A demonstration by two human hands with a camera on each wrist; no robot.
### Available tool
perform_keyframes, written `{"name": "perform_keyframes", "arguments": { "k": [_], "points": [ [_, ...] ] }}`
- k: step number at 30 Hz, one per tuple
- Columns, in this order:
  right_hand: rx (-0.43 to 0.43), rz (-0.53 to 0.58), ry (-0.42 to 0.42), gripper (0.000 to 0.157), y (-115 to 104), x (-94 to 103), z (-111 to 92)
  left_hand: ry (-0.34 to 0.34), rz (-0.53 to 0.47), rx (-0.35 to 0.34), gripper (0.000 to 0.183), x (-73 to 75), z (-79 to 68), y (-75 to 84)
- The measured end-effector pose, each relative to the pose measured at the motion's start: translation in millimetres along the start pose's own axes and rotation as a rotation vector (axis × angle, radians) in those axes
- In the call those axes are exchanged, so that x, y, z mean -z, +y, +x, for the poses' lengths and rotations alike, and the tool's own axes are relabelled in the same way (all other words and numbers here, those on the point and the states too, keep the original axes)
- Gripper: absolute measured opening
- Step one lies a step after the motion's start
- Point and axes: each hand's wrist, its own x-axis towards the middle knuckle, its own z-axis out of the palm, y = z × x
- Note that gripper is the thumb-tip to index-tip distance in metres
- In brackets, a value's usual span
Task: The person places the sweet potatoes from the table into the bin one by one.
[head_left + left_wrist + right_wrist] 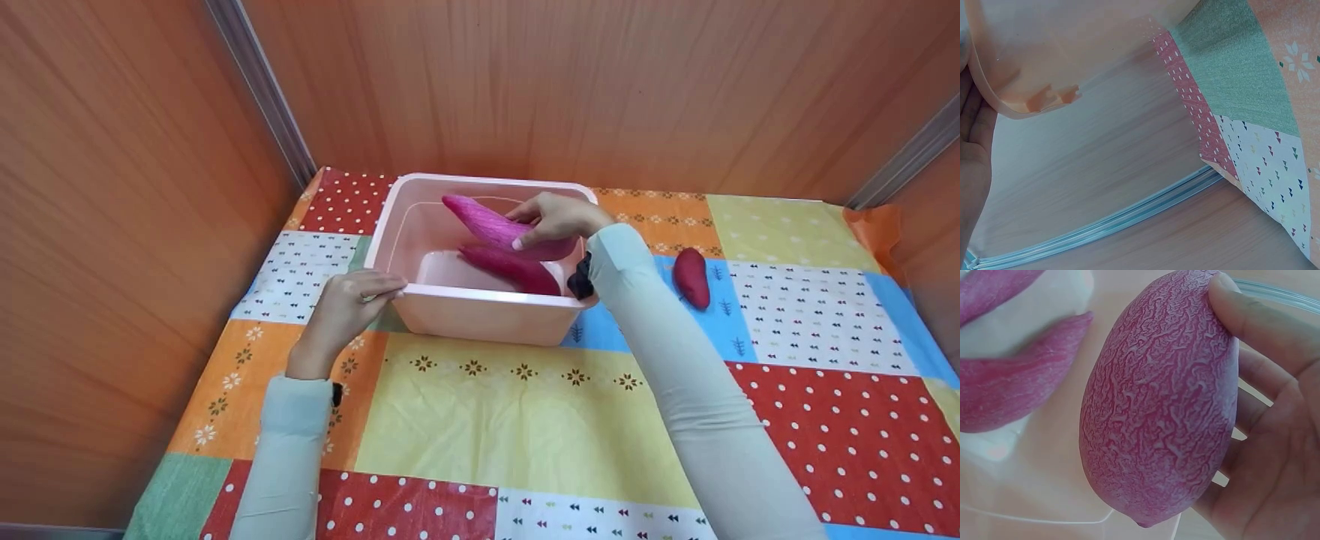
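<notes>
My right hand holds a pink-purple sweet potato over the inside of a pale pink plastic bin. Its thumb and fingers grip opposite sides of the wrinkled skin. Below, another magenta sweet potato lies in the bin; the right wrist view shows a curved one and part of a further one at the corner. At the bin's front left corner, my left hand pinches the rim, with its fingers against the wall in the left wrist view.
A smaller dark red sweet potato lies on the patchwork tablecloth, right of the bin. Wooden panels rise behind the bin and on both sides, joined by metal strips.
</notes>
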Motion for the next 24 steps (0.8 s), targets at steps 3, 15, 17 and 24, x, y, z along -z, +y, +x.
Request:
{"name": "perform_keyframes", "arguments": {
  "k": [3, 15, 17, 24],
  "points": [
    [-0.002, 0.014, -0.013, 0.058, -1.1, -0.4, 0.1, 0.001, -0.007, 0.005, 0.026, 0.0, -0.4, -0.1],
    [-0.037, 0.049, -0.049, 0.059, -4.1, -4.2, 2.3, -0.011, -0.026, 0.020, 0.026, 0.1, 0.4, 1.9],
    [-0.031, 0.047, -0.051, 0.058, -4.2, -4.3, 2.2, -0.008, -0.024, 0.021, 0.026, 0.2, 0.4, 1.9],
    [0.011, 0.020, -0.060, 0.057, -1.6, -4.3, 2.8, 0.011, -0.019, -0.020, 0.024, -0.3, 0.5, -0.7]
  ]
}}
